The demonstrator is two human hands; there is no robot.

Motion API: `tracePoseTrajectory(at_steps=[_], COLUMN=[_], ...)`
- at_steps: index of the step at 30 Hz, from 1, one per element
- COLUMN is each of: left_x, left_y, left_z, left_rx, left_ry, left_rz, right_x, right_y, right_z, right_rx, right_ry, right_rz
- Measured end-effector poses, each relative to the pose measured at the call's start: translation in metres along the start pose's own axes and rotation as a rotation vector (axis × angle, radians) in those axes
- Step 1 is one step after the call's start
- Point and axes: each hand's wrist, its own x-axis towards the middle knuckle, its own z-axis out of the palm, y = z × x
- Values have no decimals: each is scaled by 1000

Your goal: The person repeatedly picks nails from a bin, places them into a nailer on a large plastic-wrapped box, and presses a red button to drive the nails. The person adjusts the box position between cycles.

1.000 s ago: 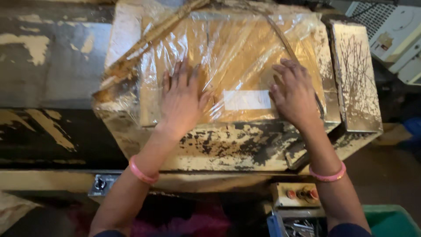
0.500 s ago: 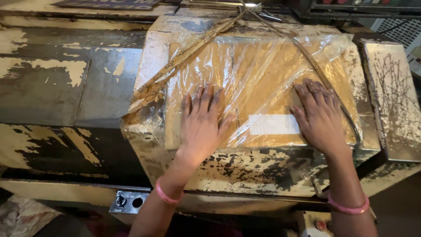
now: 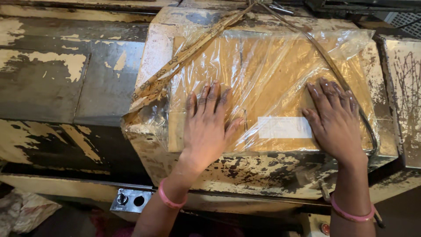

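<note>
Head view | left hand (image 3: 206, 125) and right hand (image 3: 335, 120) flat, fingers spread, gripping nothing | pressing plastic-wrapped cardboard sheet (image 3: 267, 79) onto worn machine bed (image 3: 228, 169); step: smoothing wrap; next move needs even pressure

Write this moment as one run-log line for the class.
left hand: flat on bag | right hand: flat on bag | bag: clear, over brown sheets | on: worn machine top

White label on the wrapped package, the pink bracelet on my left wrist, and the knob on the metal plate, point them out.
white label (image 3: 284, 127): head view, middle of label.
pink bracelet (image 3: 168, 198): head view, band's front.
knob (image 3: 122, 198): head view, knob's top.
</note>
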Motion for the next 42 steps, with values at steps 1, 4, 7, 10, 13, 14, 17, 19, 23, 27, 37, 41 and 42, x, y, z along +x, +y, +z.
tracePoseTrajectory(at_steps=[1, 4, 7, 10, 13, 14, 17, 19, 23, 27, 37, 41, 42], left_x=[0, 0, 1, 2, 2, 2, 2, 2, 2, 1, 1, 1, 1], left_y=[1, 1, 0, -1, -2, -2, -2, -2, -2, -1, -1, -1, -1], left_z=[0, 1, 2, 4, 6, 7, 9, 9, 8, 7, 7, 8, 8], left_rx=[3, 18, 41, 61, 75, 75, 80, 80, 47, 34, 32, 39, 42], left_ry=[-3, -16, -45, -76, -99, -99, -79, -63, -59, -50, -39, -44, -43], left_rz=[-2, -2, -4, -5, -6, -7, 1, 5, -8, -12, -10, -11, -10], right_x=[0, 1, 1, 1, 1, 1, 2, 2, 2, 2, 2, 3, 3], right_y=[0, 0, 0, 1, 2, 2, 2, 2, 1, -1, 0, 0, 0], right_z=[0, 0, 0, 1, 2, 2, 3, 2, 0, 0, 0, 0, 0], right_rx=[3, 10, 12, 8, 4, 4, 7, 7, 18, 14, 19, 25, 25], right_ry=[0, 3, 0, -5, -13, -15, -20, -15, -14, -17, -12, -11, -13], right_rz=[-1, -1, 4, 10, 14, 14, 18, 14, 17, 26, 16, 12, 13])
